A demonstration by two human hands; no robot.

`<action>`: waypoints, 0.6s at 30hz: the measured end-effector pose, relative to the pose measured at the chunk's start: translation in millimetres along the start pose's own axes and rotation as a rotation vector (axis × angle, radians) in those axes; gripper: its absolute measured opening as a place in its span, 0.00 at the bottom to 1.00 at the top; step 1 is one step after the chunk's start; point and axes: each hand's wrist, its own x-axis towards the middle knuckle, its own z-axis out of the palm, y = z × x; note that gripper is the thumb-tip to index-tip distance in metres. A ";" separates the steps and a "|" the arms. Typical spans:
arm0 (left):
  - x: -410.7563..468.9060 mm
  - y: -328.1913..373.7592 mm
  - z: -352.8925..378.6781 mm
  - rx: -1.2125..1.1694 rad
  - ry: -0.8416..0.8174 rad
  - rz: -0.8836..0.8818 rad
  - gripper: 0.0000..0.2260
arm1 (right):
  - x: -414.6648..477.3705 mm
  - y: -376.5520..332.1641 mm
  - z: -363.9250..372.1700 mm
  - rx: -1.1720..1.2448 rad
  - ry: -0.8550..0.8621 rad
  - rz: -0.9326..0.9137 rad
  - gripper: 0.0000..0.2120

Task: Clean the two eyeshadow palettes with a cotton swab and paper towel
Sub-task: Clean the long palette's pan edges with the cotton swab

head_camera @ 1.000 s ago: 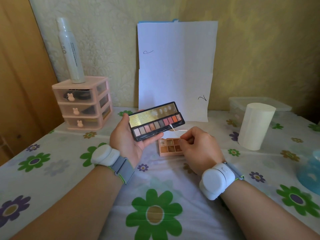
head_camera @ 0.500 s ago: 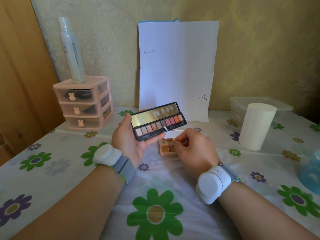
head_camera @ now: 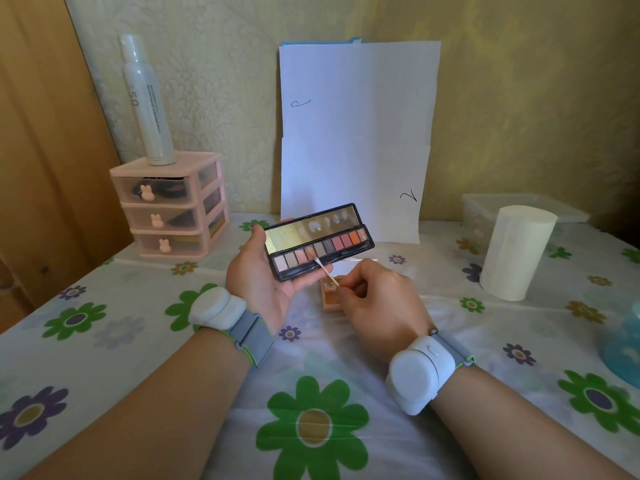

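Right fingers [head_camera: 346,287]: pinched closed around the bare end of a cotton swab [head_camera: 327,273]; the rest of the right hand [head_camera: 377,306] is curled loosely behind them.
Swab: a thin stick, likely very light and easy to bend or snap; its cotton tip touches the lower edge of the pan row, just beyond the fingertips.
Left fingers [head_camera: 258,233]: wrapped around the left end of the long black palette [head_camera: 318,244], thumb on the upper corner, other fingers under its base; the left hand [head_camera: 263,275] cradles it above the surface.
Long palette: open, mirror lid tilted back, smudges on the mirror. Probably light and rigid, with crumbly pressed powder, so light strokes seem wise; holding by the frame edges keeps skin off the pans.
Small palette [head_camera: 330,296]: peach-coloured, lying on the surface directly under the right fingers, partly hidden by them.
Paper towel roll [head_camera: 516,252]: upright, well to the right of the right hand; soft and light by the look of it.
Open room: the flowered surface [head_camera: 311,427] nearer than both wrists is bare.
Edges: a pink drawer unit [head_camera: 169,206] with a white bottle [head_camera: 147,98] sits far left; a clear tub [head_camera: 485,209] stands behind the roll.
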 end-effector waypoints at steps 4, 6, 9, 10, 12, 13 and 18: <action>-0.3 0.8 0.3 -0.008 -0.014 -0.011 0.18 | 4.0 4.6 -3.7 -0.020 0.024 0.017 0.03; -0.9 1.2 0.4 -0.002 -0.028 -0.021 0.19 | 5.0 7.1 -7.7 -0.026 0.034 0.029 0.03; -0.3 0.8 -0.3 -0.003 -0.034 -0.023 0.19 | 1.9 4.5 -5.1 -0.006 0.015 -0.004 0.03; 0.2 0.4 -1.1 0.004 -0.039 -0.018 0.19 | -0.1 2.0 -2.1 0.001 -0.001 -0.018 0.03; 1.5 -0.6 -3.1 0.025 -0.056 0.003 0.20 | -2.4 -1.6 4.9 0.002 -0.019 -0.043 0.03; 1.9 -1.2 -4.2 0.030 -0.062 0.011 0.20 | -2.6 -2.1 7.4 -0.002 -0.019 -0.049 0.03; 2.3 -1.2 -2.6 0.022 -0.062 -0.002 0.20 | 0.0 1.1 0.5 -0.021 0.005 -0.030 0.03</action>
